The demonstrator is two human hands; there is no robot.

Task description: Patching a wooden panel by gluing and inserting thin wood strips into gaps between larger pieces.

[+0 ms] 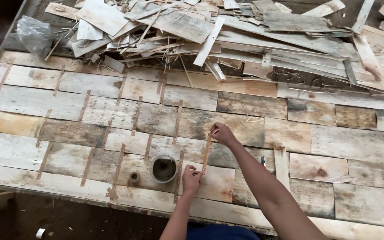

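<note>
A thin narrow wooden strip (206, 152) lies across a seam between weathered boards of a flat panel (254, 106). My right hand (222, 133) pinches the strip's far end. My left hand (191, 174) pinches its near end, just right of a small round white tub (163, 168) holding a dark paste. Several similar strips (136, 116) lie fixed over other seams to the left.
A small tape roll (134, 177) sits left of the tub. A loose short board (281, 163) lies to my right, a small red-handled tool (263, 161) beside it. A heap of scrap wood (227, 31) and a plastic bag (34, 33) fill the far side.
</note>
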